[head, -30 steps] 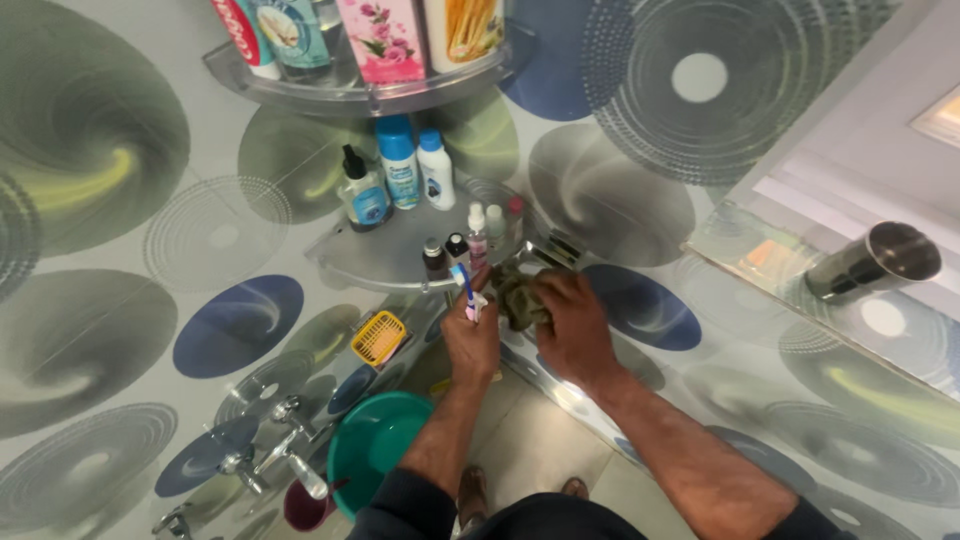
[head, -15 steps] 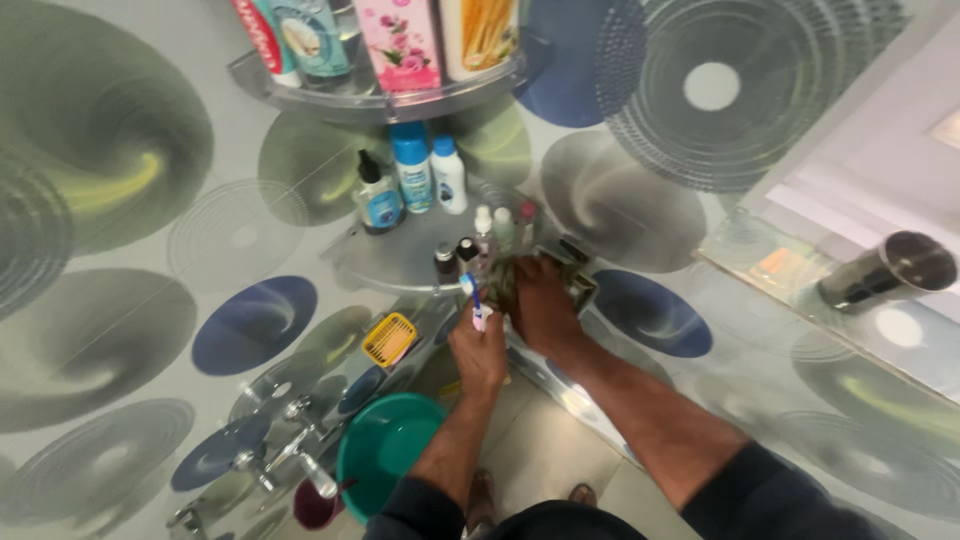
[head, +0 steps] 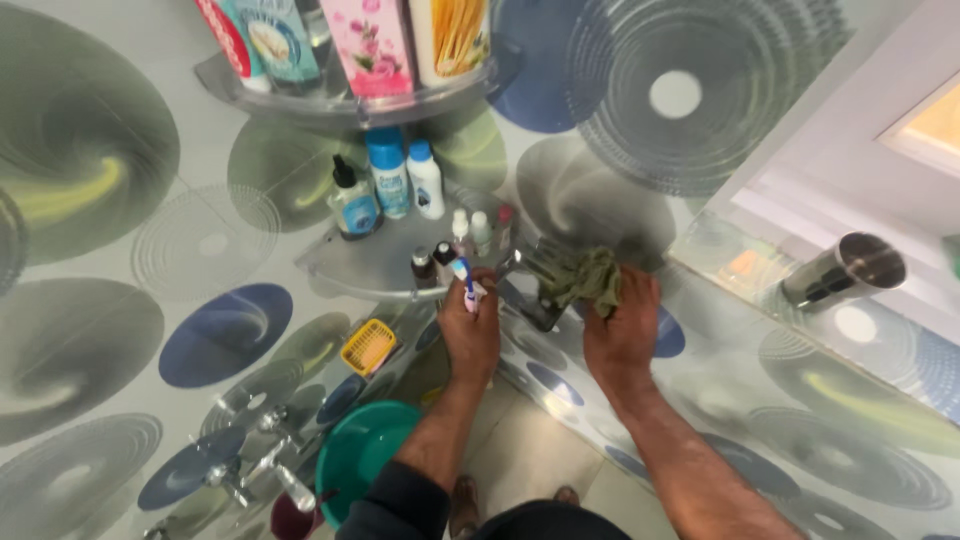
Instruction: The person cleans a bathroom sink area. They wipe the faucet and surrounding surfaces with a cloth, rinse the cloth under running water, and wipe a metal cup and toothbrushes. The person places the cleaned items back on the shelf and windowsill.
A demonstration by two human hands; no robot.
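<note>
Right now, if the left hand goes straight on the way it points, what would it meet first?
Probably the small dark-capped bottles at the front edge of the lower corner shelf. The left hand, holding a toothbrush, points up toward them. Depth is unclear, so it might pass just below the shelf edge.

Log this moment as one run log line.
left hand: holds toothbrush | right hand: grips green cloth | beside: corner shelf, small bottles
</note>
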